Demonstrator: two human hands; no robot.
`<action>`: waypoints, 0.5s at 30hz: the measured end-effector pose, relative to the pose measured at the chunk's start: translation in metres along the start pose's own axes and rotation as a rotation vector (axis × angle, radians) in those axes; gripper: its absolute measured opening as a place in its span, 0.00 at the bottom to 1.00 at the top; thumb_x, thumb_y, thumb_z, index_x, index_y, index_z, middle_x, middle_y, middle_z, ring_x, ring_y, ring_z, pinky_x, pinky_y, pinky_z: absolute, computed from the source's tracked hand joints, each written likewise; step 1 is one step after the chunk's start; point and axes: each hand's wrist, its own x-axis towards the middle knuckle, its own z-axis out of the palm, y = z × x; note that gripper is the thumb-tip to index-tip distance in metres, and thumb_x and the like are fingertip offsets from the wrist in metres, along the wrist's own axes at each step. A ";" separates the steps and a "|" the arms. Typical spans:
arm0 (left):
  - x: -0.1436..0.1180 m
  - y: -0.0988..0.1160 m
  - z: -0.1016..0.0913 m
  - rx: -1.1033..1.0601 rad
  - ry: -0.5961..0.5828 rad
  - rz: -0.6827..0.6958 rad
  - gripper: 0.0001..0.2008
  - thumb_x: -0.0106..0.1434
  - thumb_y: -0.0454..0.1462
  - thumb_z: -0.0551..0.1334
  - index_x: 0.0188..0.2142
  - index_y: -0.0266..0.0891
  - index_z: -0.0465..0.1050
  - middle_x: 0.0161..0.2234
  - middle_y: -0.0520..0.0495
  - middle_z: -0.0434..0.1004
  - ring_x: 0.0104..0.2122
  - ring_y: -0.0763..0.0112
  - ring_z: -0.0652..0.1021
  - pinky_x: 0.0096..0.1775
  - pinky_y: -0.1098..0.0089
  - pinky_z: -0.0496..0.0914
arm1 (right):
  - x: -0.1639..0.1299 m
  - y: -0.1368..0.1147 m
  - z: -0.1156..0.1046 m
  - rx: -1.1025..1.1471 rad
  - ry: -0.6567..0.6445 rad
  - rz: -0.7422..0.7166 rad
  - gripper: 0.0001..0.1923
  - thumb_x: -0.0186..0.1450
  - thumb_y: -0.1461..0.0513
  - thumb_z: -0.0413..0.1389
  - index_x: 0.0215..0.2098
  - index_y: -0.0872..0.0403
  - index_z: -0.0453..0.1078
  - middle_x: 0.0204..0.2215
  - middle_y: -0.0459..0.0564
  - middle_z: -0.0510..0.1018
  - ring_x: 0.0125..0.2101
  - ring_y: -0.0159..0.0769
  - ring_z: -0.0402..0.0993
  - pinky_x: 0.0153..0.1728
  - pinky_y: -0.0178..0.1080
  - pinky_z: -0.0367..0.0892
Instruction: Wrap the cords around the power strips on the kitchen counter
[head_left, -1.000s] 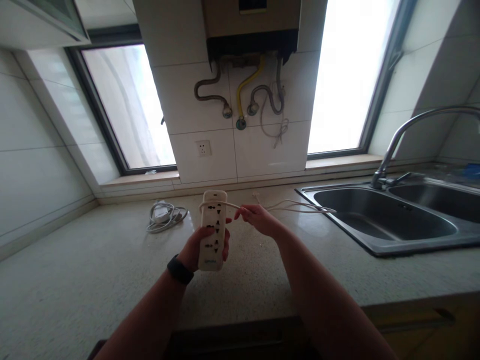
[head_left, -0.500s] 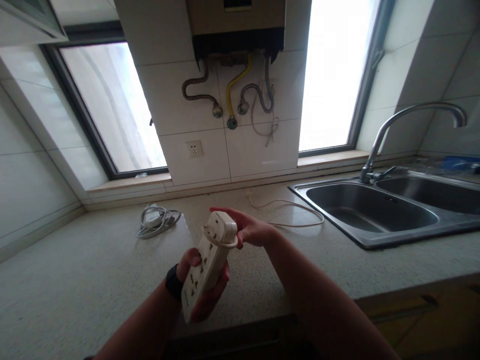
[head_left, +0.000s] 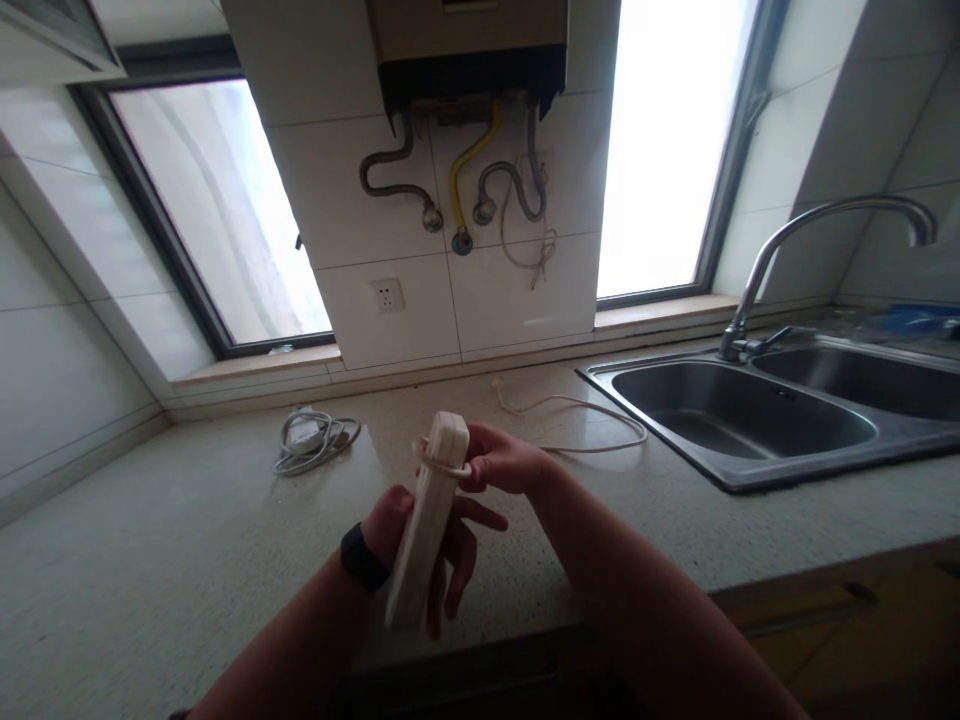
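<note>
Power strip (head_left: 427, 510), cream-coloured, stands nearly upright on its edge above the counter's (head_left: 150, 560) front edge, gripped low down by the left hand (head_left: 420, 545), whose fingers (head_left: 457, 560) curl around its body. The right hand (head_left: 499, 462) has its fingers pinched together on the white cord (head_left: 592, 405) looped over the strip's top end. The cord trails back toward the sink (head_left: 750, 425). A coiled grey cable (head_left: 315, 438) lies near the counter's back edge.

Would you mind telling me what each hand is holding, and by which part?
The left hand grips the power strip around its lower body; the right hand pinches the cord looped at the strip's top end.
</note>
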 end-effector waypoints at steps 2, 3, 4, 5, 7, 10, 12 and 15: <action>-0.001 0.009 0.003 0.106 0.203 0.112 0.33 0.56 0.54 0.60 0.54 0.34 0.71 0.34 0.37 0.76 0.30 0.54 0.79 0.26 0.57 0.75 | 0.000 0.001 -0.003 0.069 0.001 -0.015 0.35 0.57 0.44 0.65 0.52 0.58 0.67 0.32 0.48 0.71 0.21 0.23 0.56 0.19 0.29 0.54; -0.002 0.012 0.003 0.160 0.312 0.180 0.28 0.60 0.51 0.59 0.52 0.34 0.72 0.36 0.37 0.75 0.31 0.56 0.79 0.29 0.58 0.76 | 0.001 0.002 -0.006 0.077 0.039 -0.035 0.34 0.58 0.45 0.64 0.52 0.59 0.66 0.30 0.47 0.70 0.21 0.23 0.57 0.19 0.29 0.55; -0.003 0.015 0.002 0.205 0.412 0.249 0.24 0.63 0.49 0.58 0.51 0.34 0.73 0.39 0.36 0.74 0.34 0.57 0.79 0.32 0.59 0.76 | 0.002 0.003 -0.009 0.058 0.102 -0.062 0.32 0.59 0.46 0.64 0.51 0.59 0.66 0.28 0.46 0.68 0.21 0.24 0.58 0.20 0.30 0.55; -0.003 0.016 -0.001 0.246 0.495 0.318 0.23 0.65 0.48 0.57 0.51 0.34 0.73 0.42 0.35 0.74 0.37 0.57 0.78 0.35 0.59 0.76 | 0.003 0.005 -0.012 0.031 0.180 -0.089 0.30 0.60 0.47 0.63 0.49 0.59 0.67 0.27 0.44 0.66 0.21 0.24 0.58 0.20 0.30 0.55; -0.005 0.017 -0.008 0.331 0.606 0.449 0.25 0.66 0.50 0.58 0.55 0.36 0.70 0.49 0.34 0.72 0.43 0.55 0.77 0.42 0.57 0.75 | 0.006 0.011 -0.017 -0.030 0.338 -0.122 0.27 0.60 0.47 0.64 0.44 0.59 0.66 0.27 0.43 0.65 0.21 0.23 0.58 0.20 0.30 0.54; -0.004 0.014 -0.017 0.562 0.774 0.554 0.32 0.61 0.47 0.66 0.61 0.41 0.61 0.53 0.36 0.71 0.48 0.55 0.76 0.47 0.58 0.72 | 0.013 0.022 -0.021 -0.092 0.536 -0.107 0.26 0.58 0.47 0.65 0.39 0.58 0.63 0.28 0.43 0.66 0.18 0.22 0.58 0.17 0.30 0.52; -0.001 0.013 -0.021 0.738 0.902 0.527 0.36 0.56 0.42 0.71 0.61 0.41 0.61 0.50 0.38 0.73 0.47 0.57 0.76 0.45 0.61 0.72 | 0.015 0.026 -0.022 -0.118 0.606 -0.067 0.27 0.57 0.46 0.65 0.37 0.57 0.62 0.28 0.43 0.67 0.18 0.22 0.59 0.16 0.30 0.52; 0.002 0.014 -0.022 0.919 1.016 0.501 0.34 0.53 0.41 0.72 0.57 0.39 0.65 0.47 0.39 0.75 0.45 0.58 0.75 0.42 0.65 0.71 | 0.015 0.025 -0.025 -0.173 0.618 -0.003 0.26 0.57 0.48 0.66 0.38 0.58 0.63 0.28 0.44 0.68 0.18 0.22 0.60 0.16 0.30 0.53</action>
